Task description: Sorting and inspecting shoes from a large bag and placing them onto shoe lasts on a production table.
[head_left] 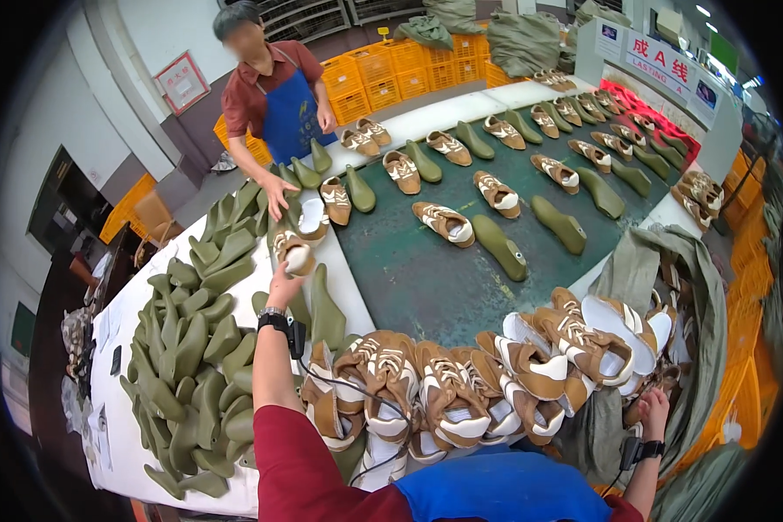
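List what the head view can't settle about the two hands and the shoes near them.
- Left hand: seen from behind, reaching to a brown-and-white shoe upper; grip hidden by the hand itself.
- Right hand: low at the heap's edge by grey-green sacks; what it touches is too small and dark.
- Row of uppers: overlapping, count unclear.

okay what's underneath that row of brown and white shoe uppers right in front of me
The row of brown and white shoe uppers lies along the white table edge beside the dark green belt. What they rest on directly is covered.
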`<state>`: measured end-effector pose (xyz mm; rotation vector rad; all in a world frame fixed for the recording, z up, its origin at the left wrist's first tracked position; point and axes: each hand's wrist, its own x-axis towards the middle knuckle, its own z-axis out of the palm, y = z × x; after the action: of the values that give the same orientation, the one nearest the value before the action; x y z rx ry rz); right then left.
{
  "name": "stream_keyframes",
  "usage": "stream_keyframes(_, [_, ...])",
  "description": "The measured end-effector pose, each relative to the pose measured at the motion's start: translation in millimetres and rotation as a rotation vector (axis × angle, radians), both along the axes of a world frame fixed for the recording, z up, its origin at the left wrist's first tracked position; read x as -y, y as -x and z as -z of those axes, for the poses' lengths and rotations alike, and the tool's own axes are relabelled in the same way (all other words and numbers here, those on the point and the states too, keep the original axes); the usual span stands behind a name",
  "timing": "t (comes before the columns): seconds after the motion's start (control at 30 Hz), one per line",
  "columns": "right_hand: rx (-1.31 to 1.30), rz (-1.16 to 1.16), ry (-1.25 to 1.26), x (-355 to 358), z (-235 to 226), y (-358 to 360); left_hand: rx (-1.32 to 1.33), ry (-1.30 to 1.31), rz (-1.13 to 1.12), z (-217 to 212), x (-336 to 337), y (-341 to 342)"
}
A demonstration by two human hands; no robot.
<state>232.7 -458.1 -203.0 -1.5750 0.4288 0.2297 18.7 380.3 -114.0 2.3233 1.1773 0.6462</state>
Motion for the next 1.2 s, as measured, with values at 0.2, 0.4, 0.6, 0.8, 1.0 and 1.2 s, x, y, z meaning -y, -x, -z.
stream_keyframes(0.2, [0.244, -0.068, 0.055, 58.7, 47.5, -26.7, 0.017, 0.253, 0.228, -19.5, 11.7, -12.0])
stream_keyframes(0.4, [0.236, -0.121, 0.777, 14.4, 67.2, -104.5, 0.243, 0.284, 0.288, -162.9, 139.0, 28.8])
stream_keyframes(0.6, [0.207, 0.017, 0.811, 38.8, 8.3, -188.7, 0.553, 0.044, 0.73, -270.6, 366.1, 20.9])
stream_keyframes(0.8, [-0.084, -0.11, 0.788, -4.5, 13.6, -231.8, 0.455, 0.014, 0.911, -264.4, 462.1, -7.9])
stream_keyframes(1.0, [0.299, 0.235, 0.083, 23.2, 23.9, -212.2, 0.239, 0.242, 0.69, -242.6, 474.8, -35.5])
stream_keyframes(1.2, [0.302, -0.047, -0.836, 19.4, -84.7, -59.8, -0.101, 0.498, 0.725, -218.3, 494.8, -42.1])
